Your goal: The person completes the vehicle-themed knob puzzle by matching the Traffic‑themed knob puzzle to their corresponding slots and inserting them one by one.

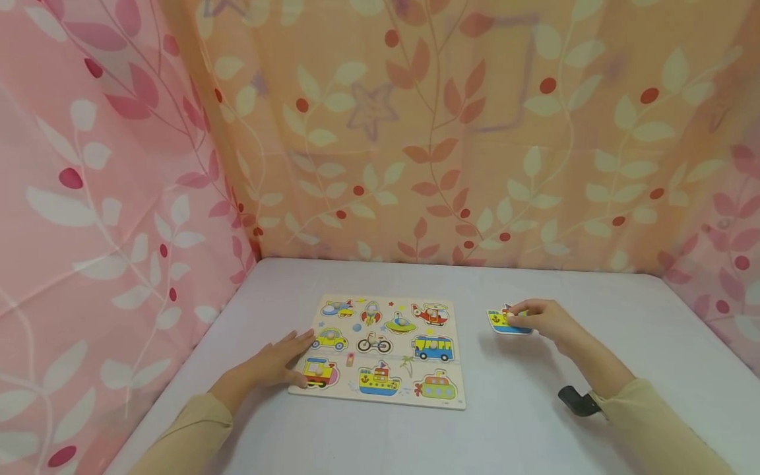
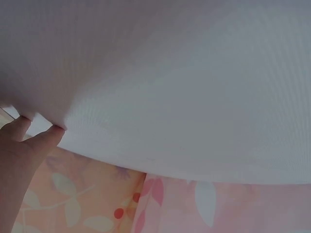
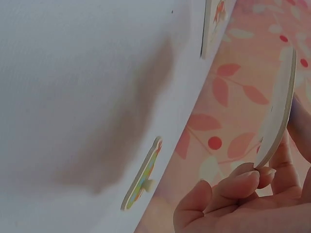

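Note:
A ship-shaped puzzle piece (image 1: 501, 321), yellow and blue, is held by its top side in the fingers of my right hand (image 1: 546, 321), above the table to the right of the puzzle board (image 1: 380, 361). Its pale back (image 3: 279, 114) shows in the right wrist view. My left hand (image 1: 270, 361) rests at the board's left edge, fingers extended near the car piece (image 1: 329, 338) and the train piece (image 1: 320, 373). On the board's lower row, a ship picture (image 1: 379, 380) lies beside a green submarine (image 1: 436, 386).
Another knobbed piece (image 3: 142, 177), green and orange, lies on the table (image 3: 73, 73) in the right wrist view; the head view does not show it. A black object (image 1: 578, 401) sits by the right sleeve. Patterned curtains (image 1: 380, 132) stand around the table.

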Available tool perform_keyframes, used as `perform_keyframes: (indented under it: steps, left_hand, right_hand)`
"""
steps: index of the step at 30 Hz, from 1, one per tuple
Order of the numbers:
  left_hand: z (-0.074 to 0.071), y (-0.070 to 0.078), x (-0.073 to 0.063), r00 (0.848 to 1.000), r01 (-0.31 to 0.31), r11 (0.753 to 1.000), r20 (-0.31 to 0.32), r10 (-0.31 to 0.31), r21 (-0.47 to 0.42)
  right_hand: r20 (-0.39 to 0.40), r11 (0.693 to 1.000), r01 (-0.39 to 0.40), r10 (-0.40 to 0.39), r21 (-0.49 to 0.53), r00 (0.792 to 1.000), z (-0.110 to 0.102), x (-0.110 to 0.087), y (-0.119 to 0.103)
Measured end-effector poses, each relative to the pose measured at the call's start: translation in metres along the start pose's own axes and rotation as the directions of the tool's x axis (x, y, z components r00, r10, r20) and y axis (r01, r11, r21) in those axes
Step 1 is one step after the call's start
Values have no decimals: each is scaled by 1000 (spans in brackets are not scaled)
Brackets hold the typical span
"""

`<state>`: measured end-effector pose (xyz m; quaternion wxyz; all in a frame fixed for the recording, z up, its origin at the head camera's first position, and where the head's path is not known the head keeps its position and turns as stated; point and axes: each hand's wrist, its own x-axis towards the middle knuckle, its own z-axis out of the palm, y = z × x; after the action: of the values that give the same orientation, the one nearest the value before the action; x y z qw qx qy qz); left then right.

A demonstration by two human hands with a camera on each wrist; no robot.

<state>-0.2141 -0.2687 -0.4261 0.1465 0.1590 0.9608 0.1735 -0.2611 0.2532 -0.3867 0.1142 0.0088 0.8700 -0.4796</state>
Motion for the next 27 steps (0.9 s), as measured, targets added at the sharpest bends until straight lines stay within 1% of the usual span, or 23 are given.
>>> perform_keyframes:
  steps: [9, 19, 27]
  left_hand:
    - [0, -1, 0, 1000, 7, 1000, -3, -7, 3]
    - [0, -1, 0, 1000, 7, 1000, 0, -7, 8]
    - [1, 0, 2, 1000, 26, 1000, 11, -26, -7]
  right_hand:
    - [0, 999, -50, 50, -20, 999, 19, 5, -8]
    - [11, 998, -29, 30, -52, 999, 42, 7, -19]
    - [50, 1000, -6, 7, -26, 999, 59, 9, -24]
